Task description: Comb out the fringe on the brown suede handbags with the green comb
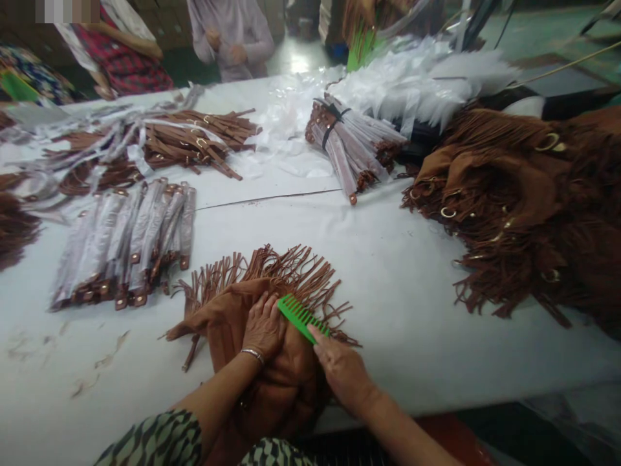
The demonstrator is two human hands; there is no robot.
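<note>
A brown fringed bag lies at the table's near edge, its fringe fanned out away from me. My left hand rests flat on the bag just below the fringe, fingers stretched out, a bracelet at the wrist. In my right hand is a green wide-toothed comb, gripped at its right end. The comb lies slantwise over the base of the fringe, close to my left fingertips. My right fingers partly hide its handle end.
Plastic-wrapped straps lie at the left, brown straps behind them. A tied strap bundle sits farther back. Brown fringed bags are heaped at the right, near white plastic wrapping. People stand across the table.
</note>
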